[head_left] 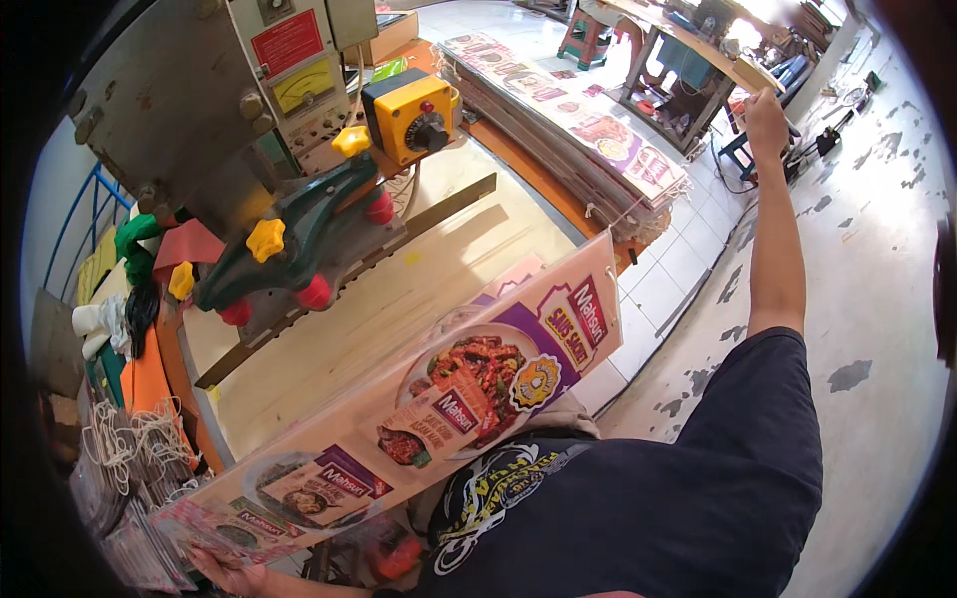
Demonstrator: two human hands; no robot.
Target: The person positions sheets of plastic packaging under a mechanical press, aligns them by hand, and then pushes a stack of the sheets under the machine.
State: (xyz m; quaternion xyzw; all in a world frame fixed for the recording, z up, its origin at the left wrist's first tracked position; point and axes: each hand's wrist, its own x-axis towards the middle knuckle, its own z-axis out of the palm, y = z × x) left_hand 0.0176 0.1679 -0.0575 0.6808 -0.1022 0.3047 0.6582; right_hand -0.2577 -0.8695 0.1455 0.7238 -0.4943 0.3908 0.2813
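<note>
A long glossy printed banner (469, 384) with food pictures and purple panels slants across my front, from lower left up to the right. My left hand (224, 571) grips its lower left end from underneath, at the bottom edge of the view. My right arm stretches far out to the upper right. My right hand (766, 110) is raised there with its fingers curled, seen from the back. What it holds, if anything, does not show. The banner's upper right corner (608, 244) hangs free, well short of that hand.
A grey press machine (179, 90) with a yellow control box (409, 115) and a green clamp (299, 234) with yellow and red knobs stands over a cream worktable (419, 289). Stacked printed banners (588, 120) lie behind. String bundles (130, 439) hang at the left. Tiled floor (867, 249) lies at the right.
</note>
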